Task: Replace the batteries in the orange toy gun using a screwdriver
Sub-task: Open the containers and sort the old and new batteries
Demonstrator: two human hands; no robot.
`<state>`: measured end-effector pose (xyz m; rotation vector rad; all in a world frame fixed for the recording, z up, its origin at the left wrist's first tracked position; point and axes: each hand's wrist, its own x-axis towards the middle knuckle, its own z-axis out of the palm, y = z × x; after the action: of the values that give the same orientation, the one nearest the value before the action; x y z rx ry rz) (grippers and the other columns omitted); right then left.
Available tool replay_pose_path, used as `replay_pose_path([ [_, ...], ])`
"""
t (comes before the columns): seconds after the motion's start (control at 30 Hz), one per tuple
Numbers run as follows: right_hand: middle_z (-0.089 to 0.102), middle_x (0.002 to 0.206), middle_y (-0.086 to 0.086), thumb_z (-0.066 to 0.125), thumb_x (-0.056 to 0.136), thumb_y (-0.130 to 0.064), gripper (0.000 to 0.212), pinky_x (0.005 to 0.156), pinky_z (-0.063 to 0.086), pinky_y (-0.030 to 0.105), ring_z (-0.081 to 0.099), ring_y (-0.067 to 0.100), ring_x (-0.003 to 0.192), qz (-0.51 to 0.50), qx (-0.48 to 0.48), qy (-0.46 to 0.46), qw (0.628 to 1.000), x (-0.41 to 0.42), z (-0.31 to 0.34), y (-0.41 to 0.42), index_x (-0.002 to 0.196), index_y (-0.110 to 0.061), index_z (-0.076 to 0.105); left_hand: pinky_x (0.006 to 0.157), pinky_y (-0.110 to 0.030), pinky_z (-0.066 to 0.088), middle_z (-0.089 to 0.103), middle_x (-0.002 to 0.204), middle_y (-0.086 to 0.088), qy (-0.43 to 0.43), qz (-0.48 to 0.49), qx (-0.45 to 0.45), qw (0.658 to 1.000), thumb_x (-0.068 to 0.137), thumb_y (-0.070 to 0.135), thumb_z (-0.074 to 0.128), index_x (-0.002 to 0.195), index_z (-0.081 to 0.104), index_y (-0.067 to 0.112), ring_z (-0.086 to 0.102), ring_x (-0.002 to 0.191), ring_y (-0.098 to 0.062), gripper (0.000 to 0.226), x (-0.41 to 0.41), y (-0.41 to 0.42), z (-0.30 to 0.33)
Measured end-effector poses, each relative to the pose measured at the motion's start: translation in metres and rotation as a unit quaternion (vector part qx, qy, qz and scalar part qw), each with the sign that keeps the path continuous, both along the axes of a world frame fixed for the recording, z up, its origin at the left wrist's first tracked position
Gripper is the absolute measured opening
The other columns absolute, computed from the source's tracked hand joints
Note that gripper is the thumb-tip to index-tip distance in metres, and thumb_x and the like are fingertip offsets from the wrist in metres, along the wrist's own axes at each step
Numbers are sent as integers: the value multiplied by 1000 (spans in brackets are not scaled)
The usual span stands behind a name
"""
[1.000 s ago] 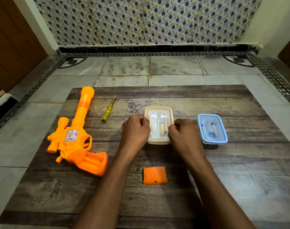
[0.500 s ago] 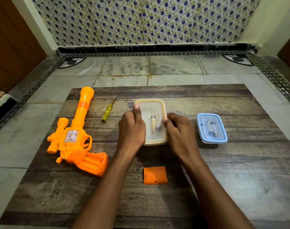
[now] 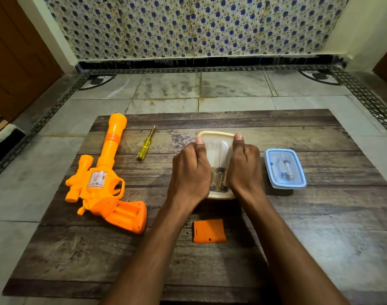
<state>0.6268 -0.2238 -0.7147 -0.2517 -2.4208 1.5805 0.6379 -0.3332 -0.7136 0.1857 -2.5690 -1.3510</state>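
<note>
The orange toy gun (image 3: 104, 181) lies at the left of the wooden board (image 3: 320, 227), its open battery bay in the grip facing up. Its orange cover (image 3: 209, 231) rests near the front, a tiny screw just left of it. A yellow screwdriver (image 3: 146, 143) lies beyond the gun. My left hand (image 3: 189, 170) and my right hand (image 3: 245, 168) grip the two sides of a cream-rimmed clear box (image 3: 217, 139), thumbs on its far rim. Batteries (image 3: 219, 180) show inside it between my hands.
A blue-rimmed clear box (image 3: 298, 159) with small items inside stands closed to the right of my hands. The board lies on a tiled floor (image 3: 170, 89), with a patterned wall behind and a wooden door (image 3: 18, 62) at the left.
The cream box's moulded lid seen a second ago is gone from view. My hands moved from its near corners to its sides, and the batteries now lie at its near end.
</note>
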Motion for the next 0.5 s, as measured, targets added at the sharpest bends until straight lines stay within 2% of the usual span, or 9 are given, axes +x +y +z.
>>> replay_pose_path([
  [0.1,49,54,-2,30,111,-45,63,54,30,33,46,15,53,10,-12,-16,1000,1,-1,0,57,-16,45,57,-35,27,59,80,-6,-18,23,-5,1000,111,43,27,76,49,20,53,70,-17,47,-1,0,-1],
  [0.17,52,55,-3,30,110,-52,65,56,31,31,48,15,55,43,-9,-18,999,5,-7,-2,58,-16,46,64,-35,28,64,89,-10,-23,45,6,999,111,45,27,83,54,17,56,80,-27,48,-2,-1,0],
  [0.27,57,59,-5,40,108,-50,55,54,36,27,53,6,57,85,14,-22,996,11,-13,-1,64,-20,54,67,-33,31,59,80,0,-36,71,36,996,111,46,27,81,57,17,52,76,-21,51,-6,-5,-1],
  [0.3,61,64,-5,46,106,-48,47,56,40,26,56,2,60,98,12,-22,995,12,-14,0,71,-19,60,67,-34,31,58,77,0,-43,82,52,994,111,46,28,78,56,16,52,77,-22,53,-7,-6,0],
  [0.37,73,80,-4,55,92,-47,35,69,54,32,68,5,75,108,-10,-40,993,12,-16,3,97,-18,72,67,-35,33,64,83,-8,-46,94,67,992,111,47,29,76,54,15,58,83,-30,53,-11,-11,-6],
  [0.43,78,90,-3,60,84,-48,44,80,61,43,74,12,84,97,-24,-58,993,13,-18,4,115,-20,73,71,-38,45,71,96,-11,-48,76,73,993,109,47,34,89,62,13,65,92,-33,49,-17,-15,-14],
  [0.5,79,95,-1,60,84,-54,50,82,61,46,75,14,87,60,-6,-49,997,13,-18,5,120,-20,72,87,-45,57,75,109,-8,-64,46,110,991,99,53,46,117,67,12,71,101,-28,49,-18,-16,-16],
])
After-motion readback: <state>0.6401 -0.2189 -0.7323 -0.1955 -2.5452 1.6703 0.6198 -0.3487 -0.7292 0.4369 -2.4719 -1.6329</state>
